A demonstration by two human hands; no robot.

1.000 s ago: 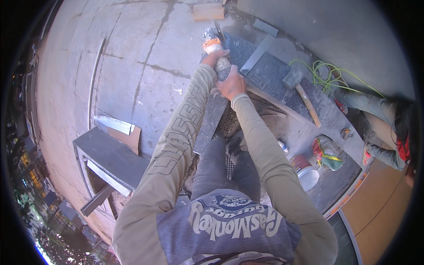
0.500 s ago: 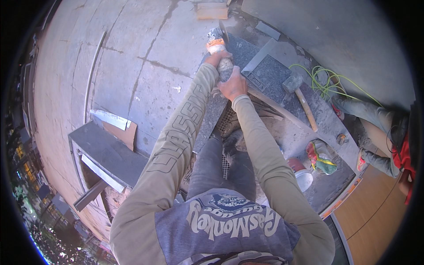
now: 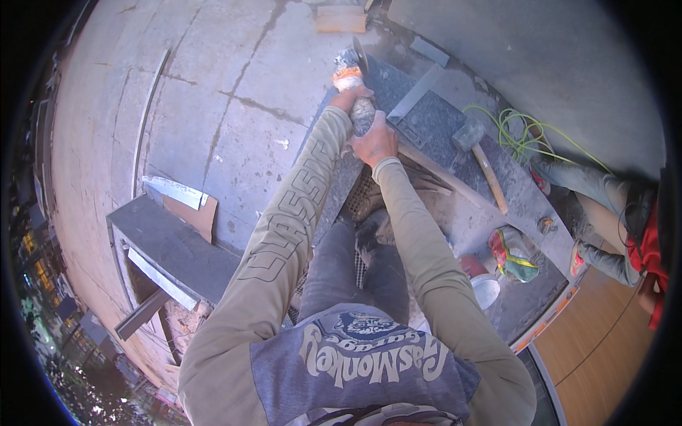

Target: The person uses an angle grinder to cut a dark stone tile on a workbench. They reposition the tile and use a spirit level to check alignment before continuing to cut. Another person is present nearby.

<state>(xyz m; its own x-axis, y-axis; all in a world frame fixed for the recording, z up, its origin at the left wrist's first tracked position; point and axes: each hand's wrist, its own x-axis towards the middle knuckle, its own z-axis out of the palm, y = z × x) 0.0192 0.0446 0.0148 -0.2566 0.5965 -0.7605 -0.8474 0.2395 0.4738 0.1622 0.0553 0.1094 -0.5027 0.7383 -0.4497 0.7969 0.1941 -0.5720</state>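
Note:
Both my hands grip an angle grinder [image 3: 353, 77] held out ahead of me. My left hand [image 3: 349, 97] holds it near the head, just behind the disc. My right hand [image 3: 375, 142] is wrapped around the grey body further back. The disc sits at the edge of a dark grey stone slab [image 3: 426, 113] lying on the floor, with dust hanging around it. My knees and grey trousers [image 3: 355, 263] are below my arms.
A hammer [image 3: 479, 156] lies on the slab to the right, near a green cord [image 3: 518, 131]. A colourful rag [image 3: 513, 253] and a red-and-white container [image 3: 479, 280] sit lower right. Another person [image 3: 618, 213] crouches at the right. A wooden block [image 3: 339, 19] lies ahead; a dark stone step [image 3: 170, 248] is left.
The grinder and both hands have stayed on the slab's edge; the view has shifted slightly, and the disc sits a little further along the slab.

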